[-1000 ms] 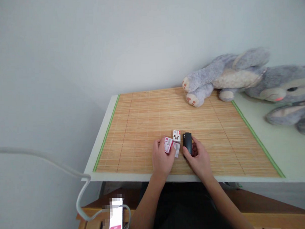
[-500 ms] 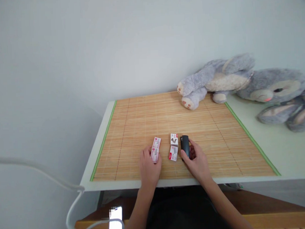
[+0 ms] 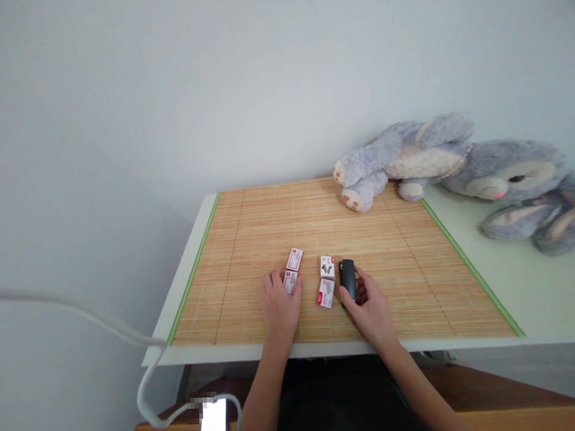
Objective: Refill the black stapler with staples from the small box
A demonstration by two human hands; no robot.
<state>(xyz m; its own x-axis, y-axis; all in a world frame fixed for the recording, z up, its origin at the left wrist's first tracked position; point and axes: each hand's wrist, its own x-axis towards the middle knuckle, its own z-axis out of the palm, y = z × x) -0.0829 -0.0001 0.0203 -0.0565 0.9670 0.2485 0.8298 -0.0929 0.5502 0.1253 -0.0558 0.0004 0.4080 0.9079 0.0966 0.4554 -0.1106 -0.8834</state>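
Observation:
My left hand [image 3: 279, 304] is closed around the sides of a small white and pink staple box [image 3: 290, 282]. Touching its far end is a matching box [image 3: 295, 259], in line with it. My right hand [image 3: 372, 307] grips a dark stapler [image 3: 348, 280] that lies lengthwise on the mat, thumb on the near left side and fingers on the right. Between my hands two more small white and red boxes lie end to end: the far one [image 3: 327, 267] has a dark picture on top, and the near one [image 3: 325, 293] sits slightly turned.
A bamboo mat [image 3: 269, 222] with green edges covers much of the white table [image 3: 487, 259]. Along the back right lies a large grey plush rabbit [image 3: 422, 160]. At the lower left, a white cable [image 3: 145, 396] runs by a lit phone [image 3: 213, 422] below the table edge.
My left hand has slid the pair of pink-marked boxes away from me along the mat. The right hand stays on the stapler, and the whole view has shifted slightly.

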